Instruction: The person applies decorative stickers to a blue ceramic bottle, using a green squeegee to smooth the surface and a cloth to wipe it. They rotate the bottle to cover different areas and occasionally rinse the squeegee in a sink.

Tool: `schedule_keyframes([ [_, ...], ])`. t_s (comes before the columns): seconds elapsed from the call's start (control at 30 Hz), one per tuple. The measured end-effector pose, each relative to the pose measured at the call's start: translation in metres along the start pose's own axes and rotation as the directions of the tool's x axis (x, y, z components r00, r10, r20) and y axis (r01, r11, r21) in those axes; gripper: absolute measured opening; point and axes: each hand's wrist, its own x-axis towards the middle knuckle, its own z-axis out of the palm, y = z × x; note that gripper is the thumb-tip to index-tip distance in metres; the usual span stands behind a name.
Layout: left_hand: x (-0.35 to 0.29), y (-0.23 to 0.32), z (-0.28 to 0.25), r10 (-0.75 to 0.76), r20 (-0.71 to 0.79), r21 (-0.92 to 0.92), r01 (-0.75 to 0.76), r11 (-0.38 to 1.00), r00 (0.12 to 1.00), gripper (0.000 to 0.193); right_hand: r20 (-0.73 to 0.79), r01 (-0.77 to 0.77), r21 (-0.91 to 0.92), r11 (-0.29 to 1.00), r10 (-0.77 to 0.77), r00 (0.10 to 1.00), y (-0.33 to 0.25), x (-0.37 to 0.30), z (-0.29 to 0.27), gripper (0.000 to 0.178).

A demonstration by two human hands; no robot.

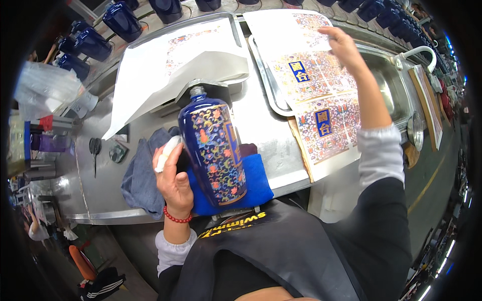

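A dark blue bottle (208,150) with a bright floral pattern leans back on a blue cloth (258,175) in front of me. Its neck rests against a dark holder (221,90). My left hand (173,183) is beside the bottle's left side, open, with white wrapping on a finger and a red bead bracelet at the wrist. My right hand (344,50) reaches over the far part of the printed floral sheets (326,75), its fingers extended and slightly bent. Whether its fingertips touch the paper I cannot tell. Blue label panels show on the sheets.
White paper (135,75) covers a metal tray on the left. Scissors (95,153) and a grey-blue cloth (145,175) lie left of the bottle. At right is a sink (391,95) with a white faucet (424,51). Several plain blue bottles (122,21) stand along the back.
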Motion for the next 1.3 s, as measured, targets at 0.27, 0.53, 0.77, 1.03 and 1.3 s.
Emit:
schedule_keyframes([
  [0.27, -0.005, -0.006, 0.007, -0.083, 0.008, 0.033, 0.083, 0.996, 0.996, 0.072, 0.008, 0.228, -0.733, 0.641, -0.326, 0.945, 0.158, 0.095, -0.051, 0.054],
  [0.53, -0.014, -0.009, 0.013, -0.266, 0.042, -0.126, 0.269, 0.955, 0.963, 0.075, -0.062, -0.106, -0.621, 0.776, 0.086, 0.994, 0.172, 0.164, -0.070, 0.050],
  [0.77, -0.017, -0.009, 0.011, -0.323, 0.054, -0.105, 0.327, 0.939, 0.945, 0.077, 0.027, 0.073, -0.764, 0.641, -0.081, 0.996, 0.205, 0.228, -0.061, 0.049],
  [1.03, -0.012, -0.004, 0.012, -0.341, 0.070, -0.135, 0.348, 0.928, 0.937, 0.075, 0.080, -0.036, -0.275, 0.961, 0.060, 0.995, 0.173, 0.208, -0.060, 0.049],
  [1.3, -0.017, -0.009, 0.013, -0.361, 0.077, -0.146, 0.368, 0.918, 0.930, 0.068, 0.047, 0.138, -0.522, 0.842, -0.134, 0.990, 0.170, 0.218, -0.068, 0.037],
])
